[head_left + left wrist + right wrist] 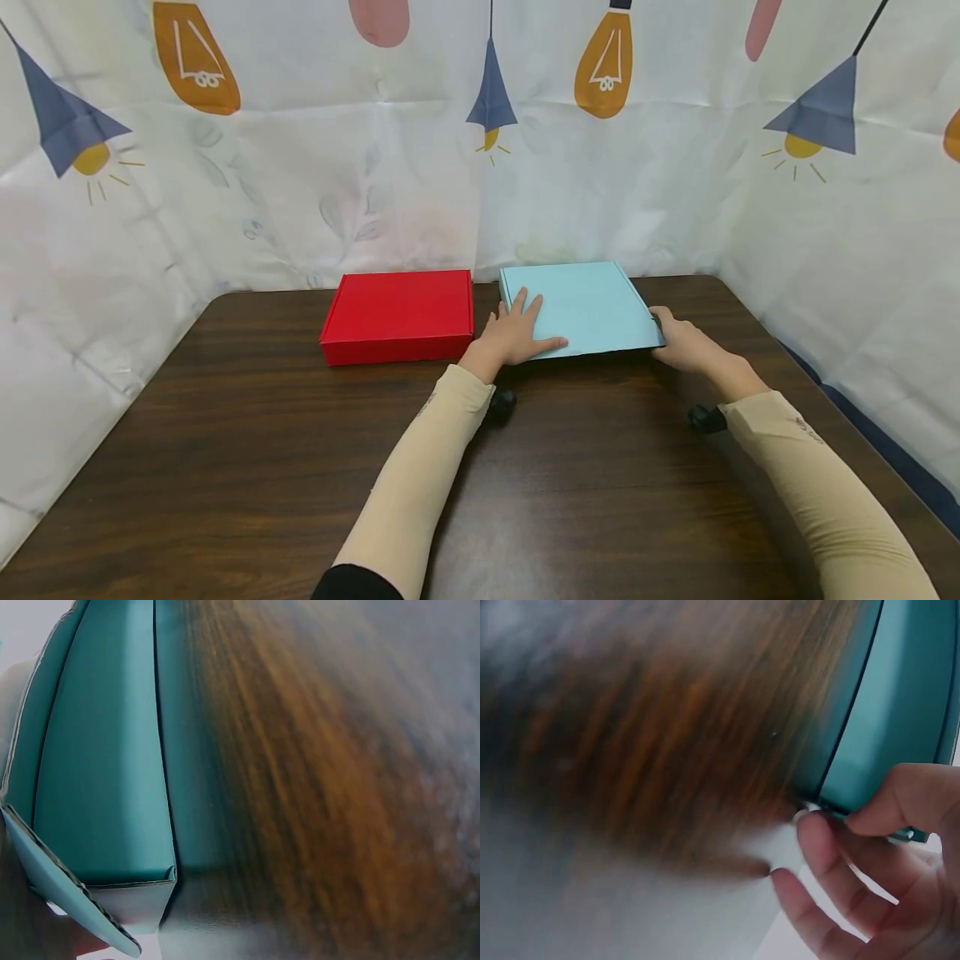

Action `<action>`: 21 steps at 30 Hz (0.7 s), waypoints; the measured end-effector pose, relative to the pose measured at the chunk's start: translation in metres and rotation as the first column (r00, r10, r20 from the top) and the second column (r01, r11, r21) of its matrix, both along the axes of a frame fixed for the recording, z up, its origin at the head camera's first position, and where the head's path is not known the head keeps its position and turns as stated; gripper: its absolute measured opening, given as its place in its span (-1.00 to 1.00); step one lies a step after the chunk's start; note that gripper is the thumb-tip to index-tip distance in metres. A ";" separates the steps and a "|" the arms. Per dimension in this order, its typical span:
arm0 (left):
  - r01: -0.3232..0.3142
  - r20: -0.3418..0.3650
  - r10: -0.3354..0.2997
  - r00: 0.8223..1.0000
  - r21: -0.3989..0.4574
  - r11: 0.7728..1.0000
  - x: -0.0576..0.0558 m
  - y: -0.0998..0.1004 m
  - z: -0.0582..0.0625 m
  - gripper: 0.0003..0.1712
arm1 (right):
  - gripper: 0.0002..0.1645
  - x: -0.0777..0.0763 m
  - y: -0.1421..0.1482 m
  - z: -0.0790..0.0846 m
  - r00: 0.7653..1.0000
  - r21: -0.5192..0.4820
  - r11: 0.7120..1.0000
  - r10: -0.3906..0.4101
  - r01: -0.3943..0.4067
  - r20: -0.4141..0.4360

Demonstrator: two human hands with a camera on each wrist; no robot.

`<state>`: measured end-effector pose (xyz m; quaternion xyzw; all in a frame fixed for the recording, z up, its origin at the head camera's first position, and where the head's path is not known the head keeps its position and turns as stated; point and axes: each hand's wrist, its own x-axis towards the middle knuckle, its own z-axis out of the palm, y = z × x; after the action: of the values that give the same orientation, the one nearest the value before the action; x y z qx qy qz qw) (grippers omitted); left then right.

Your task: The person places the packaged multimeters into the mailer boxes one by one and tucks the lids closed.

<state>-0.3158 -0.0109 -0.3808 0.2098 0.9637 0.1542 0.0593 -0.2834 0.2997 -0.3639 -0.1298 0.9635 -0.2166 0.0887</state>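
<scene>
A light blue cardboard box [581, 304] lies at the back of the table, its lid down over the top. My left hand [513, 333] rests on the lid's left front part, fingers straight and spread. At the right front corner, my right hand [684, 343] grips the box's edge. In the right wrist view, the thumb and bent index finger of that hand [870, 862] pinch the corner, while other fingers stay off it. The left wrist view shows the teal-looking front wall [105, 765] below the lid's edge, with a side flap [71, 885] sticking out at the corner.
A closed red box [401, 312] sits just left of the blue one, with a narrow gap between them. Both are on a dark brown wooden table [247, 467]. Behind and beside the table hangs a white curtain [300, 167] printed with lamps and bulbs.
</scene>
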 end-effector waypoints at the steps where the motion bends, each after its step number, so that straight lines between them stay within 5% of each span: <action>1: 0.001 0.000 -0.001 1.000 0.000 1.000 0.000 0.000 0.000 0.14 | -0.08 0.000 0.001 -0.001 1.000 -0.006 1.000 -0.004 0.004 0.003; 21: 0.014 0.018 -0.014 1.000 0.006 1.000 0.002 -0.004 0.005 0.12 | -0.31 -0.007 0.016 -0.009 0.998 -0.035 0.998 0.057 -0.057 -0.001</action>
<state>-0.3138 -0.0145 -0.3756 0.2154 0.9612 0.1583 0.0684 -0.2907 0.3153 -0.3724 -0.1589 0.9554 -0.2308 0.0928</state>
